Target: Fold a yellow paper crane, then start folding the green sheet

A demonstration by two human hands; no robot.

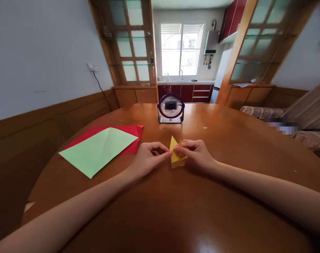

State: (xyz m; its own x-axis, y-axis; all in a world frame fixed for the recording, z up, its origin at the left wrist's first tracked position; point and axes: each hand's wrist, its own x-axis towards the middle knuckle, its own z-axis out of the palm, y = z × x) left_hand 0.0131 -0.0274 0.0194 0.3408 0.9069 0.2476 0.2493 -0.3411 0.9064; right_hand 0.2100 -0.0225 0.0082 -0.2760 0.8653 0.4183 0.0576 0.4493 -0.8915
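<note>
Two hands pinching small folded yellow paper [177, 157] just above round wooden surface [228, 140]: left hand [146, 159] gripping left edge, right hand [195, 154] holding right. Risks: thin flaps tearing; desk fan [170, 108] behind possibly blowing green sheet [98, 149], red sheet [130, 131].

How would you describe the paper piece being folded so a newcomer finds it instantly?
On the round wooden table, in front of the small purple desk fan, the left hand and right hand pinch a small folded yellow paper. Unlike the flat green sheet and red sheet, it is creased and pointed.
</note>
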